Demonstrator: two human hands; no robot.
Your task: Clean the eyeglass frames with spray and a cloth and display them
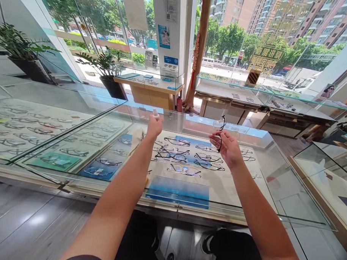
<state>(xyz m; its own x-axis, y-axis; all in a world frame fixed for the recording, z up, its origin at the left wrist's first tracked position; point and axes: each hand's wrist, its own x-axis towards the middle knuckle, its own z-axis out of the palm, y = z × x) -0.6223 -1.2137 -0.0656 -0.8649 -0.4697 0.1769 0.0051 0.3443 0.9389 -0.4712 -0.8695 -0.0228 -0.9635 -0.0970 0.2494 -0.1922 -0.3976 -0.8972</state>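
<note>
My left hand [155, 125] is wrapped round a small spray bottle [155, 112]; only its white and clear top shows above the fingers. In my right hand [229, 147] is a pair of dark-framed eyeglasses [220, 141], pinched by the frame and turned edge-up. Both hands are over the glass display counter [177, 191]. Under the glass top lie several pairs of eyeglasses [185, 170] in rows, some over blue cards. A pale cloth [137, 138] is beside my left forearm, partly hidden by it.
More glasses fill the display case [22, 128] at left. Low display cabinets [149, 81] stand by the windows, with a wooden trunk post [199, 51] between them. Potted plants [112, 84] are at the back left. Another glass case [328, 177] stands at right.
</note>
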